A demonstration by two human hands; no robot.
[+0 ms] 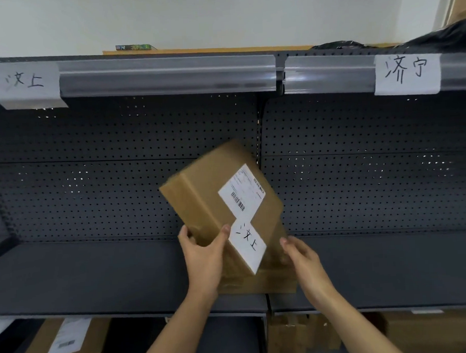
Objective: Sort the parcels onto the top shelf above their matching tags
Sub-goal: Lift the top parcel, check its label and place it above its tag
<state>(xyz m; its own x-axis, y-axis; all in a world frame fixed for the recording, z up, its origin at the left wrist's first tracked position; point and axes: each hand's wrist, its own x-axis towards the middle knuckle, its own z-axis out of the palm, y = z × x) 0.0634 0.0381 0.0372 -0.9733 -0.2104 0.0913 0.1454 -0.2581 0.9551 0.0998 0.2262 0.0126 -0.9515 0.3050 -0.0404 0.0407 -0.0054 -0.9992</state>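
Observation:
A brown cardboard parcel [213, 188] is held tilted in front of the middle shelf. It carries a printed shipping label and a handwritten white label [247, 244]. My left hand [203, 256] grips its lower left corner, thumb on the front face. My right hand [302, 259] is at the parcel's lower right edge with fingers apart, fingertips just touching cardboard. A tag [27, 83] with the same characters as the handwritten label hangs on the top shelf rail [167, 74] at the far left. A different tag [407, 72] hangs at the right.
A second cardboard box [259, 284] lies on the middle shelf [97, 278] under the held parcel. More boxes [60, 347] [302, 337] sit on the level below. On the top shelf are a flat brown board [206, 50] and a black bag [440, 37].

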